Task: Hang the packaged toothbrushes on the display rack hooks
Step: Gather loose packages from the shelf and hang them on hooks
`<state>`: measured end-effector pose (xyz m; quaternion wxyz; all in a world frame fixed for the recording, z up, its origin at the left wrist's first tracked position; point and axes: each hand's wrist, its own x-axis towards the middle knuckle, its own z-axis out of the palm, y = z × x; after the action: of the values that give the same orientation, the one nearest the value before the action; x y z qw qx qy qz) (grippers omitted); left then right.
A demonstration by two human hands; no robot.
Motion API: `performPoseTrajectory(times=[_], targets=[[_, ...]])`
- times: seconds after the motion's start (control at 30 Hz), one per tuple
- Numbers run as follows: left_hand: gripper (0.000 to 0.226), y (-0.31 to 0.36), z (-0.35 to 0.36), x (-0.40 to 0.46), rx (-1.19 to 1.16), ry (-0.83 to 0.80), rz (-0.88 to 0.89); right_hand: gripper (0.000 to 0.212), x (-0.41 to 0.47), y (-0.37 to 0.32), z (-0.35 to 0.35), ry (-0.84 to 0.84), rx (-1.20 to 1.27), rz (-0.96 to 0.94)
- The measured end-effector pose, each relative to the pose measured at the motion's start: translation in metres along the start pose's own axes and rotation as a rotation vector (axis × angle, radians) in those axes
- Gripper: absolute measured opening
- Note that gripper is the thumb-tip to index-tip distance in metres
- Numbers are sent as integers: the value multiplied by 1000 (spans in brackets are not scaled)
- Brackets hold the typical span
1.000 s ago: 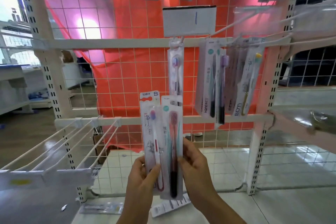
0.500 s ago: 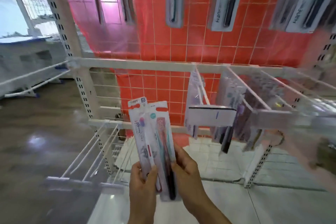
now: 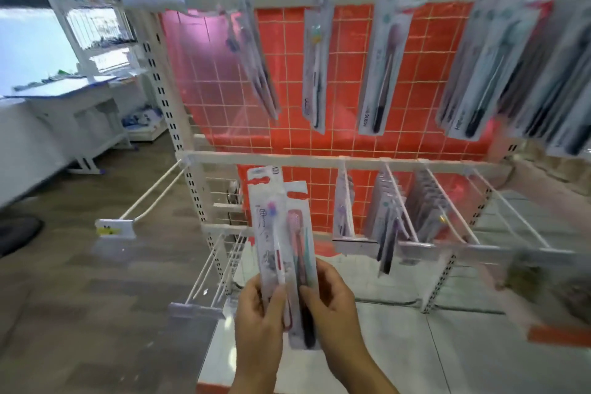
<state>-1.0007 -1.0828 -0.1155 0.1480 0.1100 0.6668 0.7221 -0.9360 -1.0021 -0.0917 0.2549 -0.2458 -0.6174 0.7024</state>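
I hold two packaged toothbrushes upright in front of the rack. My left hand grips the left pack, white card with a red top and a white-and-red brush. My right hand grips the right pack, which holds a pink-headed brush with a dark handle. The two packs overlap. The white display rack has a red grid back. Long white hooks on its middle rail carry several hung packs. More packs hang from the top row.
Bare white hooks jut out at the left, with a price tag holder at their tip. Lower hooks stick out near my left hand. A white table stands at the far left on the wooden floor.
The view has tilted up and the rack has come closer, so the top row of hung packs now shows. Both hands still hold the two packs, raised slightly.
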Motion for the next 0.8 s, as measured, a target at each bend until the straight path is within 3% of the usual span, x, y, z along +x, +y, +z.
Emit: performPoseTrajectory(times=[0.2,0.37,0.8], targets=[[11,77,20,-27,-55,-91,34,36,-19,-66,-20,122,122,-45],[11,117,53,-40,-120,-119,6,42,-17,-102,-45,143,84,-112],[22,141,147,-35,-81,-77,-27,50,9,-140,-138,186,16,-151]])
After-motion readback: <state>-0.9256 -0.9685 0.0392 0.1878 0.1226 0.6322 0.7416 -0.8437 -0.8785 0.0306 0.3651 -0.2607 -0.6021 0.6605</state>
